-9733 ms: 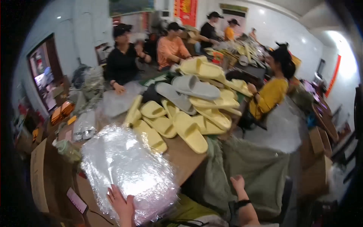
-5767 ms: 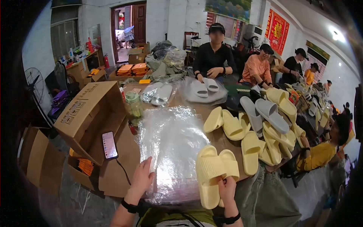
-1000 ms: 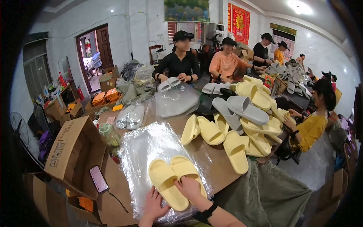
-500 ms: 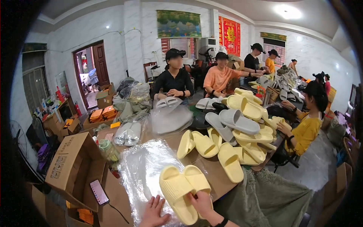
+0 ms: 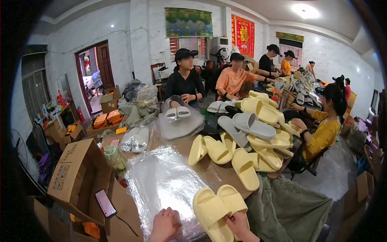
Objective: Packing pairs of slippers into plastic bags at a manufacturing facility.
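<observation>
A pair of pale yellow slide slippers [image 5: 215,209] is held in my right hand [image 5: 238,226], its fingers closed around the inner slipper at the strap opening. The pair hangs over the near right corner of a stack of clear plastic bags [image 5: 161,173]. My left hand [image 5: 166,223] rests on the near part of that stack, its fingers curled together against the shiny film. Just beyond the bags, several loose yellow slippers [image 5: 218,151] lie on the table.
Grey slippers [image 5: 254,126] top a heap of yellow ones at the right. A cardboard box [image 5: 80,179], a phone [image 5: 106,203] and a jar [image 5: 115,157] stand to the left. Green cloth [image 5: 288,209] drapes at the near right. Several co-workers [image 5: 231,82] sit around the table.
My right hand has moved right with the yellow slippers, uncovering more of the bags. My left hand's spread fingers have curled together on the film. A co-worker across has lifted bagged white slippers.
</observation>
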`<action>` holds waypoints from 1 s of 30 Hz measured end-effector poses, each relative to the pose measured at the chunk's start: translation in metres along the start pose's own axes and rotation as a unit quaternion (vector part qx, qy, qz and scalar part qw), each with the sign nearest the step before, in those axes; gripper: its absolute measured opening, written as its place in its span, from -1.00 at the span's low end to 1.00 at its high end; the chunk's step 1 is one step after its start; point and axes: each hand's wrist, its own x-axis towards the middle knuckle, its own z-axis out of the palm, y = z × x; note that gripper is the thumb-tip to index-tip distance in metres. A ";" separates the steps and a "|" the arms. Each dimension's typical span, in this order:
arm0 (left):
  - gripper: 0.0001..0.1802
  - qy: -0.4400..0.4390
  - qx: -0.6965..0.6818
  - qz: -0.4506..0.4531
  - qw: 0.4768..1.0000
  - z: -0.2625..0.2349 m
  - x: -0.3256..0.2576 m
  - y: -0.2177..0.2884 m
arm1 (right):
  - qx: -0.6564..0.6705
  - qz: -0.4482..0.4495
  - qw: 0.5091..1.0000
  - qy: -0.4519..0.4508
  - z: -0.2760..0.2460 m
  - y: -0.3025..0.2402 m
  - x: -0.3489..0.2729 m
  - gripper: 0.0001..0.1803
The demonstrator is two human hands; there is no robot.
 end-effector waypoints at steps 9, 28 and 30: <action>-0.71 0.149 -0.096 0.030 0.984 -0.010 -0.008 0.007 | -0.012 -0.092 0.995 -0.039 -0.006 -0.013 0.011 -0.77; -0.80 0.303 -0.298 -0.053 0.904 -0.031 0.031 0.025 | -0.157 -0.322 0.919 -0.164 -0.037 -0.030 0.008 -0.62; -0.79 0.295 -0.295 -0.006 0.909 -0.032 0.026 0.031 | -0.194 -0.326 0.909 -0.170 -0.031 -0.025 0.005 -0.69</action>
